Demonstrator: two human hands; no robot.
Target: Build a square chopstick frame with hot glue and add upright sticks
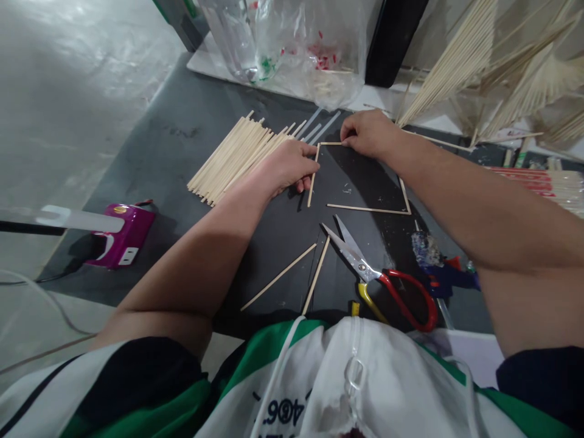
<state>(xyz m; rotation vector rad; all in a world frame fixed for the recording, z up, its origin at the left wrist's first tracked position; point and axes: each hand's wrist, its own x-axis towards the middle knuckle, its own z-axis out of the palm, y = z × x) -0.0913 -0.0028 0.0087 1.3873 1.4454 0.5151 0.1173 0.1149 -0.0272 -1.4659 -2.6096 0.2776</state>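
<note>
My left hand (292, 163) has its thumb and fingers on a short wooden stick (311, 191) that lies on the dark table top. My right hand (368, 132) pinches the end of another wooden stick (331, 143), whose far end meets the top of the first at a corner. Just below, a third stick (367, 208) joins a fourth (404, 196) in an L shape, partly behind my right forearm. Beside my left wrist lies a pile of loose wooden sticks (230, 159), with several translucent glue sticks (326, 126) at its upper right.
Open scissors (362, 267) with red and yellow handles lie near my body, beside two loose sticks (279, 277). A blue glue gun (449, 277) is at the right. A purple power adapter (130, 234) sits left. Plastic bags (314, 55) and fanned stick structures (456, 61) stand at the back.
</note>
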